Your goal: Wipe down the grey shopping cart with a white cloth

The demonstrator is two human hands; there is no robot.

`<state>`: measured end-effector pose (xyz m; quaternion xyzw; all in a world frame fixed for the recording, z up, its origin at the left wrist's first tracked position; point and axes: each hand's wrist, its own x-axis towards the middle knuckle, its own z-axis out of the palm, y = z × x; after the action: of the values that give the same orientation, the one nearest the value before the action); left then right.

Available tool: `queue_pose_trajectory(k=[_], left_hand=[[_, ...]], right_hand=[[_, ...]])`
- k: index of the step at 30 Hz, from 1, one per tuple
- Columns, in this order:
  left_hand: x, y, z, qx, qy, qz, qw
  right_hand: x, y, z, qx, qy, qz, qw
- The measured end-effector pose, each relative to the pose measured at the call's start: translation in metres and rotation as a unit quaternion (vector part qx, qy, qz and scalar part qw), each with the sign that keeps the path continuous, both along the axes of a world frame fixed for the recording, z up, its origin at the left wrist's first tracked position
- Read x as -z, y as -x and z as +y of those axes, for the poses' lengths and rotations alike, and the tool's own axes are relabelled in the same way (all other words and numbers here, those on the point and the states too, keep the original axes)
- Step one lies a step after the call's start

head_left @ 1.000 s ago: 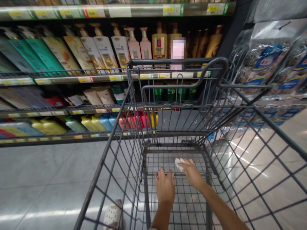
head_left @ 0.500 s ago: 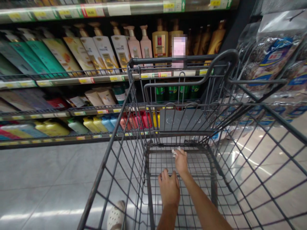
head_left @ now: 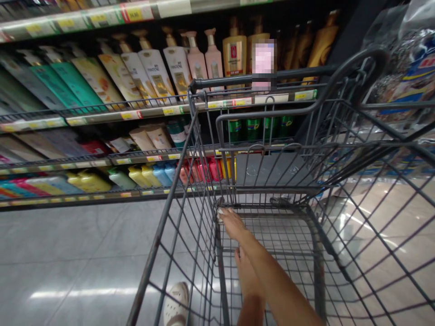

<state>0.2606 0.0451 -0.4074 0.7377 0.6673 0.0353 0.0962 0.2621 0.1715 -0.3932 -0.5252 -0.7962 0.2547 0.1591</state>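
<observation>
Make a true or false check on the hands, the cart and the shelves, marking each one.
1. The right hand holds a white tissue. True.
2. The left hand is outside the shopping cart. False: it is inside, partly hidden by the right forearm.
3. The white shoe has holes in its top. True.
4. The green containers stand above the pink pump bottles. False: they are on a lower shelf.
</observation>
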Motion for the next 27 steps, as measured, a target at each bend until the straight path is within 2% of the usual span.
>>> queue_pose_trajectory(k=[5, 9, 11, 14, 17, 20, 23, 27], left_hand=[[-0.004, -0.004, -0.005, -0.017, -0.021, -0.049, 0.998], [-0.005, -0.003, -0.006, -0.024, -0.038, -0.060, 0.997], [-0.008, -0.003, -0.006, -0.025, -0.043, -0.063, 0.997], [-0.013, -0.002, -0.006, -0.026, -0.052, -0.067, 0.996], [-0.016, -0.003, -0.006, -0.023, -0.058, -0.070, 0.996], [-0.017, -0.003, -0.006, -0.019, -0.061, -0.070, 0.995], [-0.019, -0.004, -0.006, -0.017, -0.063, -0.065, 0.996], [-0.021, -0.004, -0.005, -0.015, -0.060, -0.057, 0.996]], right_hand=[[-0.002, -0.020, 0.003, -0.008, 0.013, -0.035, 0.999], [0.001, -0.045, -0.004, 0.041, 0.012, -0.070, 0.997], [0.004, -0.068, -0.013, 0.080, 0.012, -0.094, 0.992], [0.004, -0.118, -0.031, 0.154, 0.009, -0.136, 0.979], [-0.002, -0.172, -0.051, 0.242, 0.003, -0.179, 0.954], [-0.008, -0.208, -0.066, 0.308, -0.005, -0.210, 0.928], [-0.006, -0.218, -0.067, 0.346, -0.007, -0.217, 0.913], [0.004, -0.204, -0.052, 0.393, 0.016, -0.206, 0.896]])
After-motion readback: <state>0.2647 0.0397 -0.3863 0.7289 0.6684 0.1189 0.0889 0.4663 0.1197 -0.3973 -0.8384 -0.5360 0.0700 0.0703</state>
